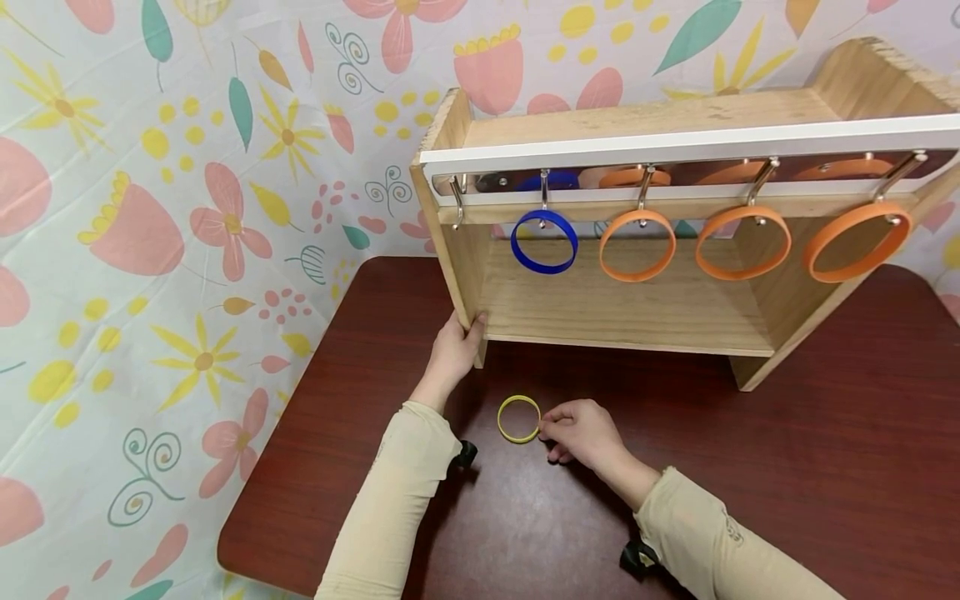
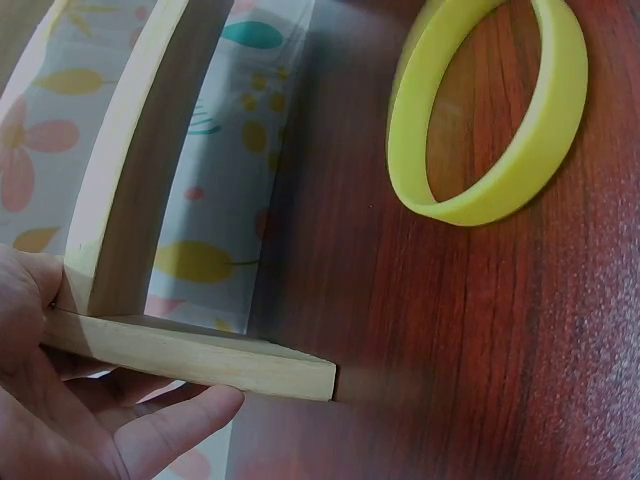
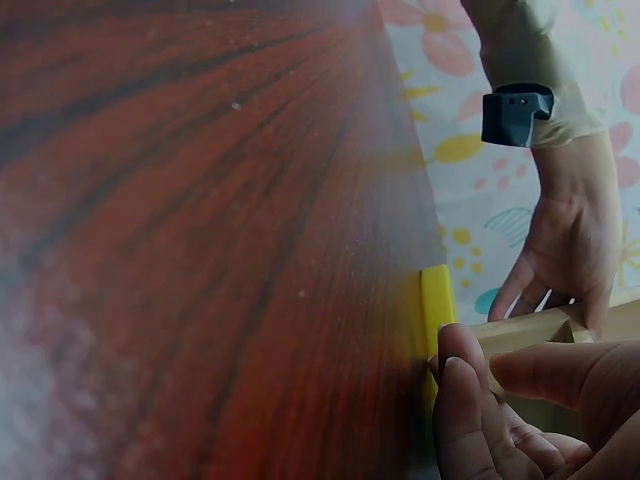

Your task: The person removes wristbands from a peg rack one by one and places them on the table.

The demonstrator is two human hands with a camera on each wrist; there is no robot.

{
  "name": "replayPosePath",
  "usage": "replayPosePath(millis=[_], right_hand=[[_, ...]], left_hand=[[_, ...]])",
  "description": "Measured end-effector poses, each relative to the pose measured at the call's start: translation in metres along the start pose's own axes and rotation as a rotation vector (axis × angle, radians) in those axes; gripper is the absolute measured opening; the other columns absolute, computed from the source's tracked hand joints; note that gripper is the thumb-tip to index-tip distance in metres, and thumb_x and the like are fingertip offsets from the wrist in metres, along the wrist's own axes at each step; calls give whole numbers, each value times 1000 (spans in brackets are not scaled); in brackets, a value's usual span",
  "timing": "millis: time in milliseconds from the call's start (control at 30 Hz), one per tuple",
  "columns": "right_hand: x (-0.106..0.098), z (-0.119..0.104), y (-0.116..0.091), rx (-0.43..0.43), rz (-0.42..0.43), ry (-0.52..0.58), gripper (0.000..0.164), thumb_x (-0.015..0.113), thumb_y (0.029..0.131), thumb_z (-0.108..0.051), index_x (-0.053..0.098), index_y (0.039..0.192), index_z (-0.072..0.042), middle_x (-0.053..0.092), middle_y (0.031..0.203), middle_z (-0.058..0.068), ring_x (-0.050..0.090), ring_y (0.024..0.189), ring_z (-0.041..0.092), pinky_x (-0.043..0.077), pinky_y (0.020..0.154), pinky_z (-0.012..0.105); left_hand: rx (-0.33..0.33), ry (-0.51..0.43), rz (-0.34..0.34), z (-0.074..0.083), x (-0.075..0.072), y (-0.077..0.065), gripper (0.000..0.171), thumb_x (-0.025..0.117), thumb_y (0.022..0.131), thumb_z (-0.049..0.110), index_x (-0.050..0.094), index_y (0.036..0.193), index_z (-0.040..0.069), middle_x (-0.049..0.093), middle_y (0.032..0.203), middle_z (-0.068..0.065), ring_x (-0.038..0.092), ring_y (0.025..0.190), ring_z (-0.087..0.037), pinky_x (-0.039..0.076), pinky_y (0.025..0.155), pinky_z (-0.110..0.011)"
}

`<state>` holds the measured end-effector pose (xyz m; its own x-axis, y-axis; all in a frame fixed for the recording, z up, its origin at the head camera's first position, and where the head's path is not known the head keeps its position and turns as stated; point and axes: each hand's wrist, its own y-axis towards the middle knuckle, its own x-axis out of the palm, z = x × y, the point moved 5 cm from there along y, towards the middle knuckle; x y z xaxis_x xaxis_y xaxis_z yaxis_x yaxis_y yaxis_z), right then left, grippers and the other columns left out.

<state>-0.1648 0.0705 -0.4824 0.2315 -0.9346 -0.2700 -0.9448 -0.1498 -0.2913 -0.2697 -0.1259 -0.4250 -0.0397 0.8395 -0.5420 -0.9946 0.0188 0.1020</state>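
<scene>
My left hand [image 1: 452,354] grips the lower front edge of the wooden shelf [image 1: 630,304], thumb on the inner face and fingers outside the side panel [image 2: 190,355]. On the dark table in front of the shelf lies a yellow rubber wristband [image 1: 500,419]. My right hand [image 1: 588,435] pinches the wristband at its right side, with thumb and forefinger close together there. In the right wrist view the band [image 3: 436,300] appears edge-on, partly hidden behind the fingertips. The left wrist view shows the band's near part lying on the wood.
Along the shelf's white rail [image 1: 675,146] hang metal hooks. A blue wristband [image 1: 514,246] and several orange wristbands [image 1: 605,258] hang from them; the leftmost hook [image 1: 457,200] holds none. A flower-patterned cloth [image 1: 150,333] covers the wall behind the reddish-brown table [image 1: 300,500].
</scene>
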Motion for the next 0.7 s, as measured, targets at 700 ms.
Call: replayPosePath(millis=[700], right_hand=[[-9,-13,-11,-63,-56,89,23,67,89,-5,65,107,9,72,88,21,68,62,26,57,57,35]], left_hand=[[0,-1,4,1,-1,-1,36,51,103,32,54,128,7,66,108,-15,65,97,-27,52,82,-42]])
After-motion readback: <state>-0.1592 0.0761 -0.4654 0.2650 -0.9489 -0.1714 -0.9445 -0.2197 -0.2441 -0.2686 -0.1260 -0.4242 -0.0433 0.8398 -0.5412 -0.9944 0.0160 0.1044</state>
